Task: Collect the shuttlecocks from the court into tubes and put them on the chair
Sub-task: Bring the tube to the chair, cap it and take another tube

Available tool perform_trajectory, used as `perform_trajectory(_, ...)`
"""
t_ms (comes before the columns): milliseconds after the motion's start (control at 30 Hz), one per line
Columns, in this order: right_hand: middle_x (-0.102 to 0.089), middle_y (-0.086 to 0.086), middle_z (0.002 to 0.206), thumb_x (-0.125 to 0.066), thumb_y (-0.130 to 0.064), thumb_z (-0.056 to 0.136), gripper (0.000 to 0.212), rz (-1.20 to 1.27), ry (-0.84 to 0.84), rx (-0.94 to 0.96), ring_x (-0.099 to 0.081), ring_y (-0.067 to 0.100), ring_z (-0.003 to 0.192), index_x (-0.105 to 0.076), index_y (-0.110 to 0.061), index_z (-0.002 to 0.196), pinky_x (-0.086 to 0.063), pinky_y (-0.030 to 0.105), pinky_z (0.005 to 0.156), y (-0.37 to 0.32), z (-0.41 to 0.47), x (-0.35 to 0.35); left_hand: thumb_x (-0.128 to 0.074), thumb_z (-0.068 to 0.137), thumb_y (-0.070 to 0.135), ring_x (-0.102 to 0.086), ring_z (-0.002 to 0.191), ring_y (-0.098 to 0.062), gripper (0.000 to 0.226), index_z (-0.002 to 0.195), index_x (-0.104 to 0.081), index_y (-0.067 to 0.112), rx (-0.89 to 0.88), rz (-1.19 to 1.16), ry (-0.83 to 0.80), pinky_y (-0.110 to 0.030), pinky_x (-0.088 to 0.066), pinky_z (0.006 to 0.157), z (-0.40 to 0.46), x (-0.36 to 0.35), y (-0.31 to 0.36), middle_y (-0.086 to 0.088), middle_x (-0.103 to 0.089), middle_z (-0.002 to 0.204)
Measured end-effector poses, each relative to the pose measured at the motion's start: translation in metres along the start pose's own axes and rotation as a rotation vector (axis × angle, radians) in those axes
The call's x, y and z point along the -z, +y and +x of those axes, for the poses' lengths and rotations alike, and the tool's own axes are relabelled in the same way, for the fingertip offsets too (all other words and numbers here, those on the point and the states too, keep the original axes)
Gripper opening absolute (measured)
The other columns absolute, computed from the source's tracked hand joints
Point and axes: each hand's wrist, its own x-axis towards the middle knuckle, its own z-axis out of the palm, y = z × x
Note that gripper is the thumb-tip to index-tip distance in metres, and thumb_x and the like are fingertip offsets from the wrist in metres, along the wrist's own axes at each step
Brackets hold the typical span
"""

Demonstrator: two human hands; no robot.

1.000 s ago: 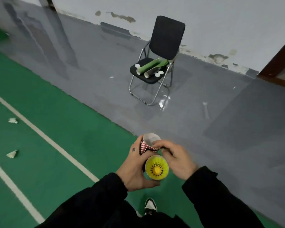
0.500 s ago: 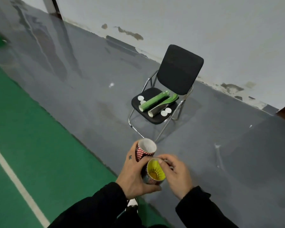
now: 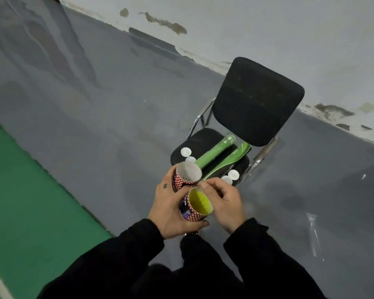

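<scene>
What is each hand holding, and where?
Left hand grips two red-patterned tubes round their sides near the open tops; right hand pinches the nearer tube's rim.

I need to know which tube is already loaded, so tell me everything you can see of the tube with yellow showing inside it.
The nearer tube is a short cardboard-looking cylinder with a red-and-white patterned outside and a dark label band. Its open mouth tilts up toward the camera, showing yellow shuttlecocks inside. The left hand grips it together with a second patterned tube; the right hand has fingertips at its rim. It is held above the grey floor, in front of the chair.
</scene>
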Motion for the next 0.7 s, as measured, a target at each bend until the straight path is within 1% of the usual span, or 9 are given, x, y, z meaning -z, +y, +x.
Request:
perform_trajectory(100,-0.075,0.004,0.086,-0.063,-0.026,0.097,0.019,0.037,0.005,-0.067,-0.068,0.01,0.08,-0.073,-0.01,0.094,-0.054,0.024,0.074,-0.005,0.079,-0.01,-0.078,0.056,0.079,-0.01,0.152,-0.009,0.092,0.138,-0.045,0.053,0.061,0.061,-0.015,-0.047,-0.025,0.115,0.059,0.015,-0.036,0.011,-0.009,0.165)
perform_trajectory(167,-0.074,0.007,0.085,-0.061,-0.016,0.101,0.016,0.065,0.049,-0.132,-0.067,0.008,0.077,-0.072,-0.008,0.093,-0.053,0.022,0.071,-0.004,0.122,-0.016,-0.077,0.056,0.08,-0.007,0.152,-0.004,0.089,0.136,-0.048,0.052,0.1,0.065,-0.014,-0.04,-0.019,0.115,0.09,0.027,-0.06,0.015,-0.009,0.163)
perform_trajectory(233,-0.072,0.01,0.081,-0.062,-0.014,0.1,0.015,0.016,0.082,-0.171,-0.066,0.009,0.074,-0.071,-0.011,0.089,-0.055,0.029,0.073,0.003,0.166,-0.022,-0.075,0.056,0.082,-0.007,0.151,0.0,0.085,0.132,-0.053,0.05,0.115,0.059,-0.031,-0.035,-0.014,0.114,0.122,0.038,-0.091,0.021,-0.007,0.162)
perform_trajectory(333,-0.073,-0.003,0.081,-0.067,-0.033,0.091,0.009,-0.091,0.125,-0.3,-0.068,0.013,0.079,-0.072,-0.028,0.086,-0.058,0.046,0.082,0.038,0.229,-0.035,-0.071,0.055,0.085,-0.017,0.152,-0.017,0.083,0.128,-0.056,0.047,0.197,0.073,-0.088,-0.046,-0.018,0.113,0.168,0.046,-0.143,-0.002,-0.02,0.163)
perform_trajectory(400,-0.073,-0.008,0.085,-0.063,-0.048,0.081,0.015,-0.176,0.147,-0.374,-0.07,0.017,0.086,-0.071,-0.037,0.087,-0.057,0.05,0.088,0.068,0.269,-0.046,-0.068,0.056,0.087,-0.016,0.152,-0.024,0.083,0.128,-0.055,0.047,0.211,0.079,-0.15,-0.049,-0.019,0.112,0.197,0.047,-0.182,-0.012,-0.021,0.164)
perform_trajectory(433,-0.073,-0.008,0.085,-0.063,-0.047,0.081,0.014,-0.223,0.157,-0.407,-0.07,0.018,0.088,-0.07,-0.036,0.087,-0.056,0.049,0.089,0.083,0.286,-0.054,-0.067,0.057,0.088,-0.016,0.152,-0.025,0.083,0.128,-0.056,0.047,0.219,0.075,-0.187,-0.049,-0.018,0.113,0.21,0.047,-0.202,-0.012,-0.02,0.164)
perform_trajectory(500,-0.069,-0.01,0.085,-0.066,-0.033,0.089,0.001,-0.308,0.182,-0.459,-0.068,0.02,0.088,-0.067,-0.032,0.088,-0.055,0.043,0.089,0.11,0.319,-0.07,-0.069,0.056,0.086,-0.018,0.151,-0.023,0.081,0.126,-0.062,0.045,0.225,0.061,-0.257,-0.047,-0.017,0.114,0.235,0.045,-0.242,-0.01,-0.019,0.165)
perform_trajectory(567,-0.068,-0.006,0.087,-0.065,-0.027,0.093,0.001,-0.381,0.219,-0.544,-0.067,0.024,0.092,-0.066,-0.027,0.093,-0.052,0.039,0.087,0.141,0.35,-0.087,-0.075,0.057,0.079,-0.023,0.149,-0.025,0.078,0.122,-0.067,0.038,0.188,0.045,-0.303,-0.047,-0.02,0.11,0.256,0.039,-0.281,-0.013,-0.022,0.164)
perform_trajectory(700,-0.071,0.008,0.106,-0.06,-0.026,0.094,0.018,-0.53,0.224,-0.671,-0.065,0.03,0.102,-0.068,-0.016,0.107,-0.045,0.032,0.08,0.211,0.401,-0.12,-0.074,0.057,0.081,-0.026,0.148,-0.031,0.076,0.12,-0.07,0.038,0.17,0.047,-0.447,-0.043,-0.019,0.11,0.287,0.026,-0.347,-0.014,-0.02,0.166)
